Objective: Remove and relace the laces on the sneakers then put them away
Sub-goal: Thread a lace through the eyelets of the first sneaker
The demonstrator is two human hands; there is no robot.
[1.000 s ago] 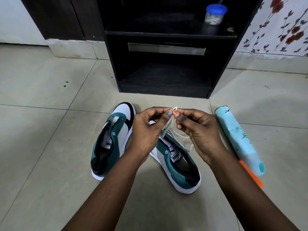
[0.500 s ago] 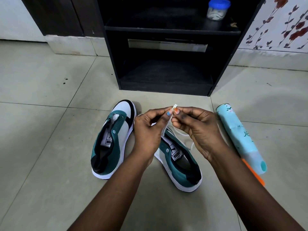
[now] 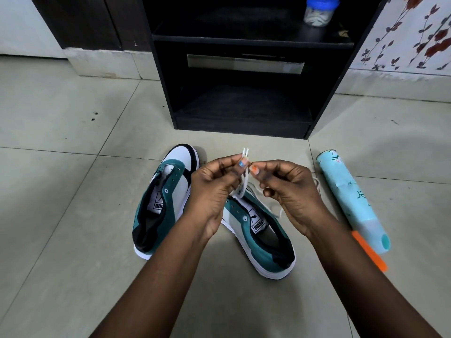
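Two teal, white and black sneakers lie on the tiled floor. The left sneaker (image 3: pixel 166 203) has bare eyelets. The right sneaker (image 3: pixel 263 235) sits partly under my hands, its toe hidden. A white lace (image 3: pixel 244 181) rises from it, and both tips stand side by side above my fingers. My left hand (image 3: pixel 214 189) pinches the lace ends between thumb and forefinger. My right hand (image 3: pixel 290 191) is close beside it, with its thumb and forefinger at the same lace ends. More lace trails on the floor to the right.
A black open shelf unit (image 3: pixel 244 76) stands straight ahead, with a blue-lidded jar (image 3: pixel 318 11) on its upper shelf. A light blue spray can (image 3: pixel 353 203) and an orange strip (image 3: pixel 368 250) lie on the floor at the right. A floral wall is at the far right.
The two lace tips now stick up higher and side by side above my fingers. Both hands stay together over the right sneaker, hardly shifted.
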